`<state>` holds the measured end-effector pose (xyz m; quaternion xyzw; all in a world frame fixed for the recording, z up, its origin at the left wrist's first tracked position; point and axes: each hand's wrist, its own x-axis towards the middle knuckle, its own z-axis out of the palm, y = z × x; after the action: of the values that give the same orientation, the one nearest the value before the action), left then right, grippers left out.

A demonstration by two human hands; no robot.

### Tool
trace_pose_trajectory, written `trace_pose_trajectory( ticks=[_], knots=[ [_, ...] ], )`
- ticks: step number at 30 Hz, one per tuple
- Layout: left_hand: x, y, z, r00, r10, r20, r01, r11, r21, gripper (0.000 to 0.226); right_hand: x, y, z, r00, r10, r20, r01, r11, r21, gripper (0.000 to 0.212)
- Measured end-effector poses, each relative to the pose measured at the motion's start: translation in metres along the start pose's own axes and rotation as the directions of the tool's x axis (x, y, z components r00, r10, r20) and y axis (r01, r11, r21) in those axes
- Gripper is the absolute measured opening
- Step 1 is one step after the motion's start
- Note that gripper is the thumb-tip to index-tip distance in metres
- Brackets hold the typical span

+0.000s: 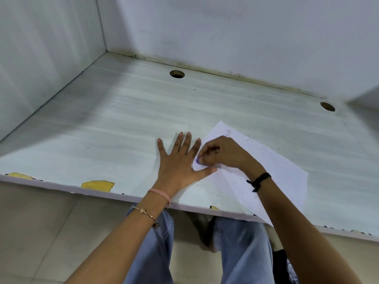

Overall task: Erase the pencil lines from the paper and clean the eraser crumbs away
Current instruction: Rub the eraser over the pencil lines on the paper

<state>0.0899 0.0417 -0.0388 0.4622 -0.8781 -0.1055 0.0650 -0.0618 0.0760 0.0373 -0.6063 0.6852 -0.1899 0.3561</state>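
A white sheet of paper (pixel 283 171) lies skewed on the pale desk (pixel 102 130), its near corner hanging over the front edge. My left hand (pixel 178 160) lies flat with fingers spread, pressing on the desk and the paper's left corner. My right hand (pixel 221 152) pinches a small purple eraser (pixel 198 160) against the paper near that corner. Dark eraser crumbs (pixel 215 177) are scattered over the sheet and on the desk beside it. Any pencil lines under my hands are hidden.
Two round cable holes (pixel 177 74) (pixel 327 106) sit near the back of the desk. Walls close in on the left and behind. The front edge (pixel 96 186) has chipped yellow patches. My legs in jeans are below the desk.
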Motion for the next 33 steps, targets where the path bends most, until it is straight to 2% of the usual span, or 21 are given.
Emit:
trace_pose_trajectory(
  ticks=[1, 4, 6, 7, 9, 11, 12, 15, 17, 19, 21, 22, 24, 26, 28, 30, 33],
  knots=[
    [0.0, 0.0, 0.0, 1.0, -0.002, 0.002, 0.002, 1.0, -0.006, 0.101, 0.001, 0.004, -0.003, 1.0, 0.012, -0.017, -0.012, 1.0, 0.005, 0.006],
    [-0.001, 0.001, -0.001, 1.0, -0.006, 0.005, 0.006, 1.0, -0.022, 0.099, 0.021, 0.017, -0.017, 0.946, 0.07, -0.317, -0.07, 0.997, 0.012, 0.008],
    [-0.001, 0.001, -0.001, 1.0, -0.007, 0.006, 0.007, 1.0, -0.022, 0.1, 0.029, 0.016, -0.017, 0.912, 0.085, -0.402, -0.083, 0.996, 0.023, 0.008],
    [-0.001, 0.001, -0.001, 1.0, -0.006, 0.007, 0.006, 1.0, -0.023, 0.099, 0.028, 0.013, -0.013, 0.925, 0.073, -0.372, -0.074, 0.997, 0.012, 0.007],
    [0.0, 0.0, 0.0, 1.0, -0.002, 0.002, 0.002, 1.0, -0.02, 0.099, 0.017, 0.006, -0.002, 0.979, 0.043, -0.201, -0.042, 0.999, 0.009, 0.004],
    [0.0, 0.0, 0.0, 1.0, -0.002, -0.006, 0.002, 1.0, -0.01, 0.099, 0.006, 0.004, 0.003, 0.997, 0.034, -0.063, -0.03, 0.998, 0.06, 0.005],
    [0.0, 0.0, 0.0, 1.0, -0.004, -0.005, 0.004, 1.0, -0.011, 0.099, 0.008, 0.007, 0.001, 0.996, 0.036, -0.085, -0.03, 0.997, 0.066, 0.006],
    [-0.001, 0.0, -0.001, 1.0, -0.007, 0.007, 0.007, 1.0, -0.014, 0.099, 0.025, 0.017, -0.014, 0.939, 0.099, -0.33, -0.07, 0.993, 0.098, 0.009],
    [0.0, 0.0, -0.001, 1.0, -0.01, 0.014, 0.011, 1.0, -0.024, 0.099, 0.031, 0.017, -0.014, 0.909, 0.106, -0.404, -0.079, 0.994, 0.081, 0.009],
    [0.0, 0.001, -0.001, 1.0, -0.007, 0.014, 0.007, 1.0, -0.024, 0.099, 0.025, 0.01, -0.006, 0.949, 0.07, -0.308, -0.068, 0.998, 0.016, 0.006],
    [0.0, 0.001, 0.0, 1.0, -0.003, 0.006, 0.003, 1.0, -0.006, 0.099, 0.012, 0.005, 0.006, 0.992, 0.047, -0.115, -0.044, 0.999, 0.03, 0.005],
    [0.0, 0.001, 0.0, 1.0, -0.004, 0.004, 0.004, 1.0, -0.001, 0.099, 0.009, 0.006, 0.009, 0.995, 0.037, -0.091, -0.034, 0.999, 0.036, 0.005],
    [0.0, 0.001, -0.001, 1.0, -0.01, 0.011, 0.01, 1.0, -0.008, 0.099, 0.015, 0.014, 0.004, 0.971, 0.041, -0.235, -0.032, 0.999, 0.043, 0.007],
    [-0.001, 0.001, -0.002, 1.0, -0.012, 0.021, 0.012, 1.0, -0.011, 0.098, 0.025, 0.022, -0.006, 0.916, 0.075, -0.393, -0.032, 0.993, 0.115, 0.009],
    [-0.001, 0.001, -0.003, 1.0, -0.014, 0.019, 0.014, 1.0, -0.011, 0.099, 0.032, 0.024, -0.013, 0.9, 0.096, -0.424, -0.05, 0.992, 0.119, 0.01],
    [-0.001, 0.001, -0.002, 1.0, -0.013, 0.012, 0.013, 1.0, -0.013, 0.098, 0.031, 0.025, -0.015, 0.917, 0.101, -0.386, -0.064, 0.992, 0.107, 0.009],
    [-0.003, 0.001, -0.002, 1.0, -0.005, -0.006, 0.005, 1.0, 0.003, 0.094, 0.017, 0.038, -0.016, 0.893, 0.131, -0.431, -0.033, 0.973, 0.228, 0.007]
  ],
)
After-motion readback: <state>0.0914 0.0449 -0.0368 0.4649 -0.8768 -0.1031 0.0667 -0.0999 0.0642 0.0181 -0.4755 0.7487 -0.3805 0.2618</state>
